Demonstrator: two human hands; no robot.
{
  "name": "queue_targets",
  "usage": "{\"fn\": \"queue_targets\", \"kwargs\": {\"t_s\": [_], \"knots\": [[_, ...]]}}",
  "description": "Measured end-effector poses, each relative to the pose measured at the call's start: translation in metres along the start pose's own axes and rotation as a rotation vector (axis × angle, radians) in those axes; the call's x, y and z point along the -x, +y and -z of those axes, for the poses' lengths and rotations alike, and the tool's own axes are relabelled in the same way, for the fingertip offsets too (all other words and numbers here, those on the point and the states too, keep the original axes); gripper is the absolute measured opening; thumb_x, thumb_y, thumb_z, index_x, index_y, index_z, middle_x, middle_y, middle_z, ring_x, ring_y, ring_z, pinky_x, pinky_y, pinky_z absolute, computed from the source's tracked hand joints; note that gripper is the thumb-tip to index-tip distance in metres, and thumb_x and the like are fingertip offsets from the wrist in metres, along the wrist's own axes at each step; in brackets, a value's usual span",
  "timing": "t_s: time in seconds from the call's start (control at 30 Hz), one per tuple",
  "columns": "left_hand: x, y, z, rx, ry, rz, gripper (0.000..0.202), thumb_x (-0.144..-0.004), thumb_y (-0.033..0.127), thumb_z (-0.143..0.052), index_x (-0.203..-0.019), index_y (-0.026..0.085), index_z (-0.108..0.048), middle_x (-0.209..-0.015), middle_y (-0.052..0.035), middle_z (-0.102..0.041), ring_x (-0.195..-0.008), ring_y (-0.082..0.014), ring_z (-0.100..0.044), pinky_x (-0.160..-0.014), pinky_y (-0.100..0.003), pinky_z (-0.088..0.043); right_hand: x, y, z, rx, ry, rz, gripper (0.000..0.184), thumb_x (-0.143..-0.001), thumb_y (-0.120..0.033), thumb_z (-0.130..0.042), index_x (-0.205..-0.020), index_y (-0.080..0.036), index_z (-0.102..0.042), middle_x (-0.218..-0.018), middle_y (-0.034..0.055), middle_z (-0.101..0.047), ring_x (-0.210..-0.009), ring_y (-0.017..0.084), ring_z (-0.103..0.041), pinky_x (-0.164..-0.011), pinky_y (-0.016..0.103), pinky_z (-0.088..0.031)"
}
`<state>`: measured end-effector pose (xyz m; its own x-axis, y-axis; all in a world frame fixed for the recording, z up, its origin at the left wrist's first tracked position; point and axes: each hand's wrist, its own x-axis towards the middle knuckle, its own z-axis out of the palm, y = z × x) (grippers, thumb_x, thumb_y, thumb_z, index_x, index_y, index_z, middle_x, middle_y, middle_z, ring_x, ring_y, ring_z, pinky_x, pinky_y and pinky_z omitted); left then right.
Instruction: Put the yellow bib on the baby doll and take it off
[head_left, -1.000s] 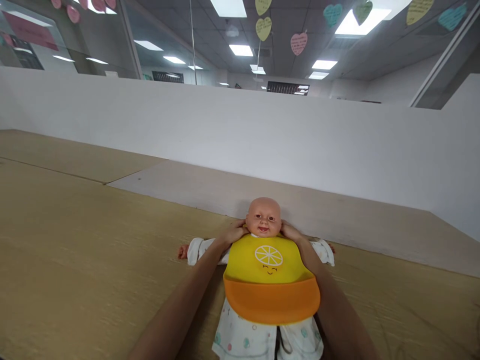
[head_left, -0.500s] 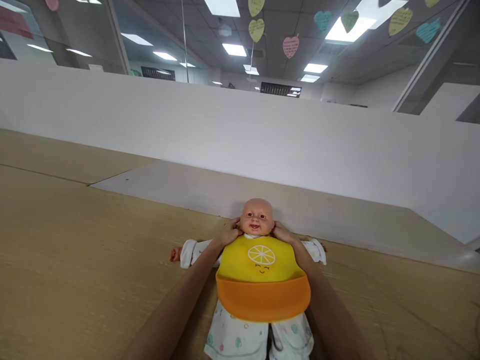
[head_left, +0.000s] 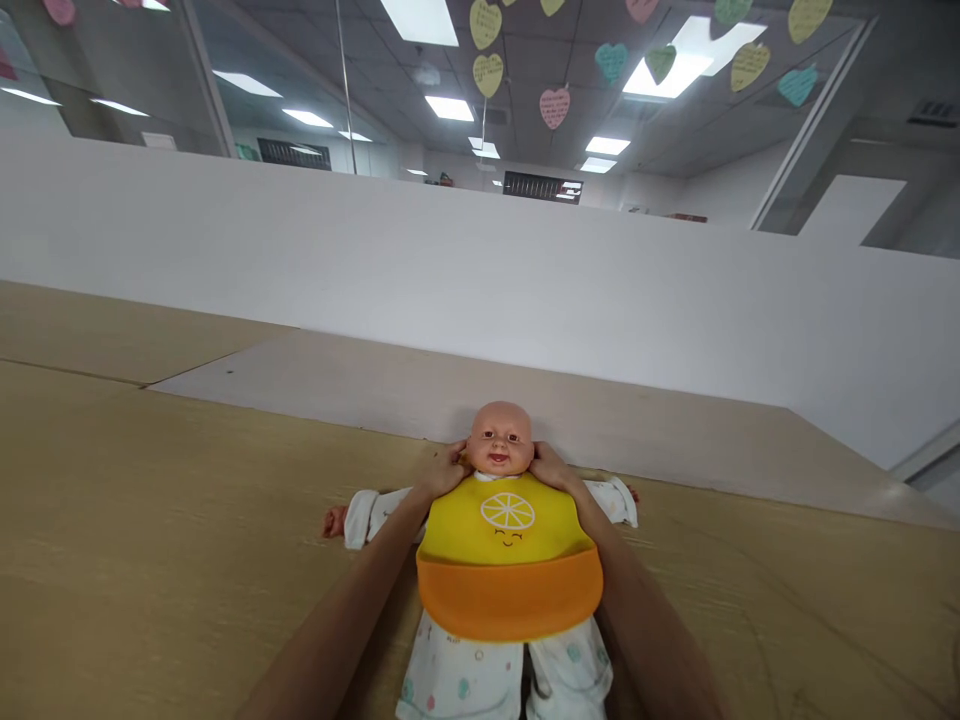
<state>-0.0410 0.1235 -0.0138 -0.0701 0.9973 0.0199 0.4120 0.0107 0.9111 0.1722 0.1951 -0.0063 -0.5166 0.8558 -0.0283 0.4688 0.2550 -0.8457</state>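
A baby doll (head_left: 500,425) lies on its back with its arms spread, dressed in a white patterned outfit (head_left: 461,665). Over its chest is a yellow bib (head_left: 457,520) with a citrus slice, a smiling face and an orange pocket (head_left: 510,600) along the bottom. My left hand (head_left: 442,470) is closed at one side of the doll's neck, where a bit of yellow strap shows by the fingers. On the other side of the neck, my right hand (head_left: 553,467) is closed at the bib's upper edge. The fingertips of both hands are partly hidden behind the doll's head.
The doll rests on a tan wooden surface (head_left: 187,520) with a pale panel (head_left: 360,375) beyond its head. A white wall (head_left: 450,270) rises behind. Heart-shaped notes (head_left: 555,108) are stuck on the glass above it.
The view has shifted slightly, so the doll and both hands appear a little further left. Both hands remain beside the doll's neck.
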Motion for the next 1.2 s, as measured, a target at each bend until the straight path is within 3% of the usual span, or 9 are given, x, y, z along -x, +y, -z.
{"fn": "queue_targets", "kwargs": {"t_s": [0.2, 0.43, 0.57, 0.73, 0.9, 1.03, 1.2], "knots": [[0.003, 0.007, 0.002, -0.021, -0.035, 0.010, 0.046, -0.065, 0.009, -0.051, -0.108, 0.016, -0.065, -0.097, -0.0031, -0.074, -0.090, -0.0202, -0.066, -0.073, -0.024, -0.047, -0.003, 0.003, -0.003, 0.138, 0.100, -0.062, 0.027, -0.068, -0.010, -0.050, -0.088, -0.008, -0.069, -0.104, 0.0152, -0.069, -0.088, 0.025, -0.061, -0.072, 0.029, -0.044], [0.003, 0.009, 0.003, -0.036, 0.008, 0.071, 0.040, -0.061, 0.004, -0.053, -0.094, 0.019, -0.068, -0.085, 0.0000, -0.073, -0.086, -0.0188, -0.066, -0.070, -0.022, -0.046, -0.007, 0.011, -0.003, 0.185, 0.081, -0.094, 0.026, -0.070, -0.021, -0.046, -0.078, -0.010, -0.069, -0.086, 0.0137, -0.070, -0.073, 0.019, -0.060, -0.062, 0.026, -0.039], [0.005, 0.011, 0.006, -0.097, 0.052, 0.116, 0.040, -0.062, 0.005, -0.055, -0.097, 0.018, -0.070, -0.081, -0.0012, -0.073, -0.083, -0.0198, -0.065, -0.069, -0.024, -0.045, -0.008, 0.016, -0.002, 0.165, 0.083, -0.099, 0.028, -0.070, -0.026, -0.045, -0.075, -0.010, -0.068, -0.077, 0.0102, -0.068, -0.068, 0.017, -0.056, -0.058, 0.024, -0.037], [0.002, 0.005, 0.008, -0.097, 0.096, 0.147, 0.051, -0.062, 0.010, -0.062, -0.112, 0.016, -0.067, -0.089, -0.0049, -0.074, -0.083, -0.0218, -0.065, -0.070, -0.026, -0.046, -0.008, 0.019, 0.002, 0.121, 0.037, -0.074, 0.026, -0.067, -0.029, -0.047, -0.072, -0.012, -0.066, -0.068, 0.0028, -0.063, -0.061, 0.013, -0.051, -0.054, 0.022, -0.033], [0.001, 0.003, 0.007, -0.037, 0.103, 0.176, 0.054, -0.061, 0.011, -0.064, -0.115, 0.017, -0.067, -0.088, -0.0047, -0.075, -0.079, -0.0221, -0.066, -0.067, -0.027, -0.047, -0.008, 0.019, 0.005, 0.112, 0.009, -0.060, 0.029, -0.065, -0.024, -0.048, -0.079, -0.011, -0.069, -0.080, 0.0039, -0.068, -0.069, 0.015, -0.056, -0.062, 0.023, -0.039], [0.002, 0.006, 0.007, 0.003, 0.118, 0.179, 0.046, -0.060, 0.012, -0.066, -0.105, 0.019, -0.072, -0.086, -0.0019, -0.075, -0.080, -0.0222, -0.067, -0.067, -0.026, -0.048, -0.009, 0.018, 0.006, 0.117, 0.004, -0.055, 0.031, -0.064, -0.020, -0.049, -0.085, -0.011, -0.069, -0.091, 0.0065, -0.070, -0.078, 0.018, -0.059, -0.067, 0.025, -0.041], [0.000, 0.003, 0.012, 0.106, 0.119, 0.248, 0.041, -0.057, 0.014, -0.070, -0.098, 0.018, -0.073, -0.077, -0.0004, -0.074, -0.074, -0.0199, -0.067, -0.064, -0.025, -0.048, -0.005, 0.013, 0.012, 0.092, -0.053, -0.075, 0.027, -0.061, -0.018, -0.054, -0.083, -0.013, -0.068, -0.087, 0.0059, -0.071, -0.074, 0.016, -0.060, -0.064, 0.024, -0.042]]}}
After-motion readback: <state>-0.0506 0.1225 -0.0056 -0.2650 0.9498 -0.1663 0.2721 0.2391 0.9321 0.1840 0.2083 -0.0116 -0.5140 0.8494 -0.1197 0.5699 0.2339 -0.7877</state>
